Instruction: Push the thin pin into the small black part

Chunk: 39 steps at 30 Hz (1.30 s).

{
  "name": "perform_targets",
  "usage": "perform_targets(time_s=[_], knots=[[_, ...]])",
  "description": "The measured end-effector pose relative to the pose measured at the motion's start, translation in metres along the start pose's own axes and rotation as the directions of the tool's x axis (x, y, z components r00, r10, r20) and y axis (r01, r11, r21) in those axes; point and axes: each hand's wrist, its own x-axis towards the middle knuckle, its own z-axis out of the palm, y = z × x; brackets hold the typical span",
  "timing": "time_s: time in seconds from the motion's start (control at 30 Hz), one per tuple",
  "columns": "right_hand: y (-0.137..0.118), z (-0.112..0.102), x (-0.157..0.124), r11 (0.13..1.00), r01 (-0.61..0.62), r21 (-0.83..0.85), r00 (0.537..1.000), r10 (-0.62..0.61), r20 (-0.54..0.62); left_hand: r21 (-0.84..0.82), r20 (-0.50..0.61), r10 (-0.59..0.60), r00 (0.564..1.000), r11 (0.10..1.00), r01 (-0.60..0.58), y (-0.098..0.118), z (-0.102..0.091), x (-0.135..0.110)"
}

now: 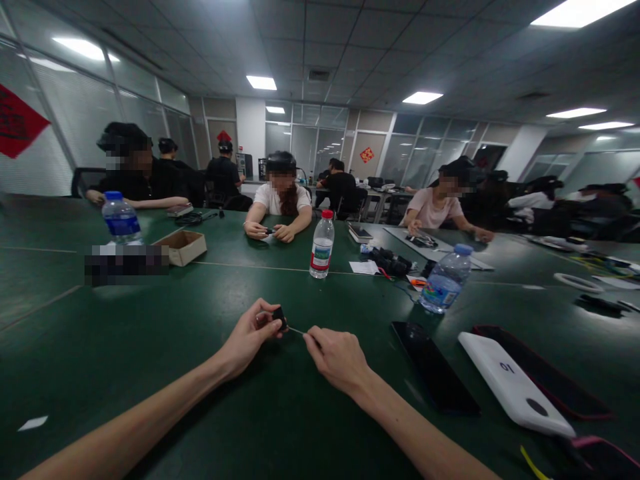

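Pinched between thumb and fingers of the left hand (253,331) is a small black block (280,319), at the middle of the green table (280,433). The right hand (336,353) is closed on a thin metal rod (297,331) (its other end is hidden by the fingers). The rod points left to the block, but I can't tell if its tip goes in. To do this well, I think, hold the block very still, line the rod up straight, and press softly so it can't slip and poke a finger. A red-capped bottle (321,257) stands farther off; a black phone (434,368) lies to the right.
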Motion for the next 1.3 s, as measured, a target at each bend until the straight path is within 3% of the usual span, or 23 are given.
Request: perform_targets(time_s=[0.17, 0.33, 0.47, 0.67, 1.07, 1.2, 1.3], knots=[[0.005, 0.005, 0.001, 0.995, -0.014, 0.097, 0.999, 0.017, -0.038, -0.023, -0.044, 0.000, 0.999, 1.000, -0.001, 0.001, 0.001, -0.001], [0.017, 0.004, 0.005, 0.946, -0.199, 0.254, 0.957, 0.244, -0.160, 0.033, 0.048, -0.022, 0.999, 0.999, 0.021, 0.004, 0.004, -0.006], [0.016, 0.002, 0.004, 0.972, -0.096, 0.213, 0.978, 0.132, -0.161, -0.002, 0.018, -0.012, 1.000, 1.000, 0.012, 0.004, 0.004, -0.007], [0.017, 0.003, 0.000, 0.937, -0.153, 0.314, 0.927, 0.247, -0.283, -0.080, -0.048, -0.046, 0.998, 0.996, 0.042, 0.005, 0.002, -0.006], [0.010, 0.001, 0.000, 0.953, -0.155, 0.262, 0.959, 0.209, -0.193, -0.070, -0.034, -0.083, 0.996, 0.994, 0.080, 0.007, 0.002, -0.006], [0.012, 0.000, 0.001, 0.920, -0.252, 0.301, 0.937, 0.310, -0.163, -0.070, -0.025, -0.071, 0.997, 0.995, 0.069, 0.005, 0.000, -0.006], [0.028, -0.007, 0.005, 0.891, -0.361, 0.277, 0.909, 0.402, -0.109, -0.081, -0.013, -0.067, 0.998, 0.994, 0.066, 0.004, 0.000, -0.006]])
